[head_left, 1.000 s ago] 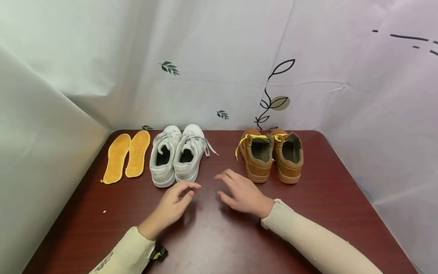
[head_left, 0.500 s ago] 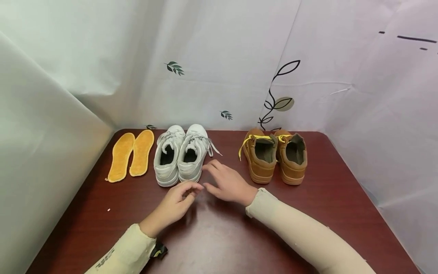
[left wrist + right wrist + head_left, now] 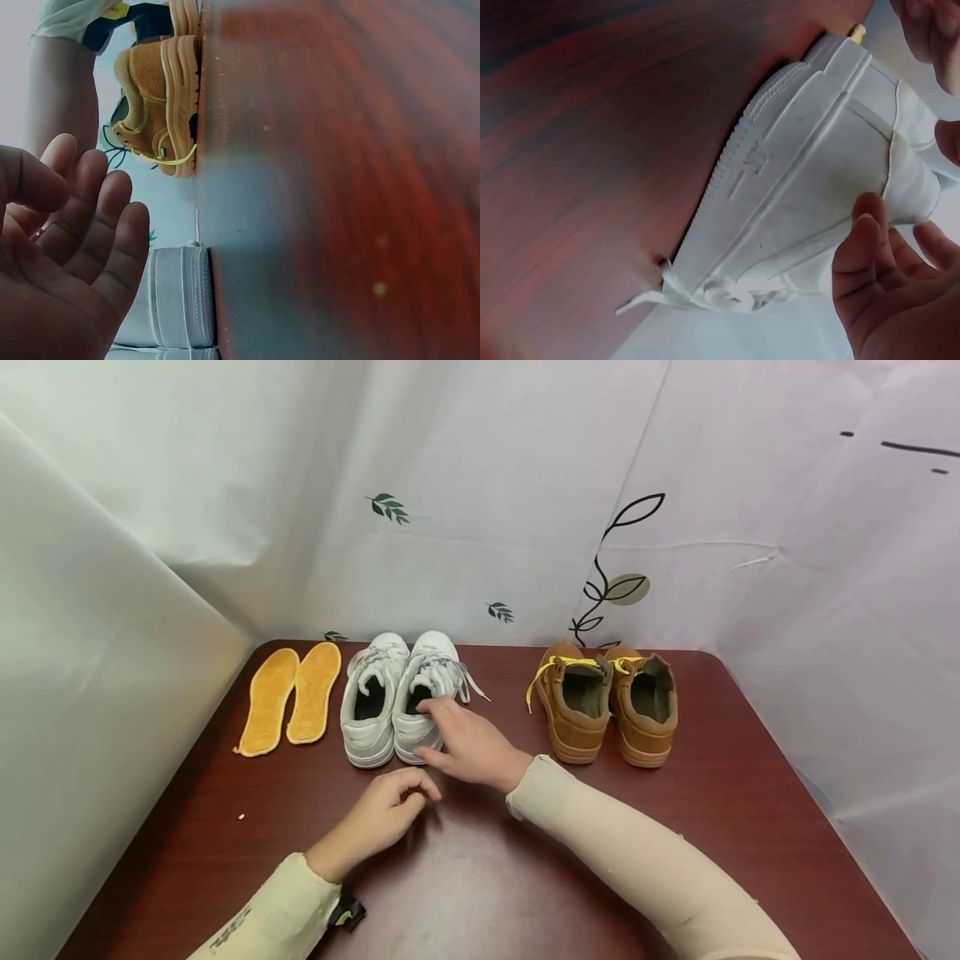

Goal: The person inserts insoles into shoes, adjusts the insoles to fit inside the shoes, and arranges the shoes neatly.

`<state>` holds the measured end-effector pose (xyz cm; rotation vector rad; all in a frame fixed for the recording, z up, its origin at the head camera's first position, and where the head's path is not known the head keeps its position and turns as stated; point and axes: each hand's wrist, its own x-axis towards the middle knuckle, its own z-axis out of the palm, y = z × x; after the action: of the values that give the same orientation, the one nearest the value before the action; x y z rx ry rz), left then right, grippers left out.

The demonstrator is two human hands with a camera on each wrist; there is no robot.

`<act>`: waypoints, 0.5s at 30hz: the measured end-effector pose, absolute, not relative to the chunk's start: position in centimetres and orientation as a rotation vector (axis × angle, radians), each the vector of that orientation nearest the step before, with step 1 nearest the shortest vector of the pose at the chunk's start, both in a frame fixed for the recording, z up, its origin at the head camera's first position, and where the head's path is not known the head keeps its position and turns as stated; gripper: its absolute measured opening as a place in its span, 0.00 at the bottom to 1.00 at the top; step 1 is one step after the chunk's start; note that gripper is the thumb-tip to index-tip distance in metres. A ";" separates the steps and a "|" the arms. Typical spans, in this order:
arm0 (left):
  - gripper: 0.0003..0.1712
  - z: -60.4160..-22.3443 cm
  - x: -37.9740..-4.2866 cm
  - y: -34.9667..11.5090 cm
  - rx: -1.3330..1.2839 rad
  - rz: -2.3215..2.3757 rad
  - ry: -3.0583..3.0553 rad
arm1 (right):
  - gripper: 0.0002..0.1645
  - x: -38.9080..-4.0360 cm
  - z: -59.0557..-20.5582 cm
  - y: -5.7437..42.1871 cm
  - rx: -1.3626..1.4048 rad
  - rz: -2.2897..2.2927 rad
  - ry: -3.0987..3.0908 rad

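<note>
R hand [image 3: 472,745] at heel end of RH white shoe [image 3: 407,731], fingers loosely bent, thumb spread well away from them; contact w/ shoe: can't tell; LH white shoe [image 3: 364,737] stands alongside, just left of that hand; loose white lace [image 3: 474,682] ahead of it; L hand [image 3: 382,810] closer to wearer, lower left of R hand, above table [image 3: 487,893], fingers loosely curved, gap to thumb; 2 yellow insoles [image 3: 313,693] lie ahead + left of L hand; brown shoes [image 3: 577,731] w/ yellow laces right of R hand, apart from it
</note>
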<state>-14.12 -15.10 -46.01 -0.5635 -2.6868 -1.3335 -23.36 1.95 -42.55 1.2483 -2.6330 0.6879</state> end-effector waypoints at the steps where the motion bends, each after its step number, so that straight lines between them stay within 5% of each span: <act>1: 0.18 -46.0 -14.1 -15.1 -0.559 -1.346 -2.693 | 0.36 -23.4 -42.6 1.7 1.247 0.679 -2.646; 15: 0.11 -46.1 -14.0 -15.7 -0.470 -1.368 -2.711 | 0.24 -24.9 -43.3 0.1 1.212 0.656 -2.728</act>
<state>-14.04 -15.65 -46.12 -0.4705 -2.7111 -1.3681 -24.88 0.14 -43.30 1.2115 -2.7282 0.6556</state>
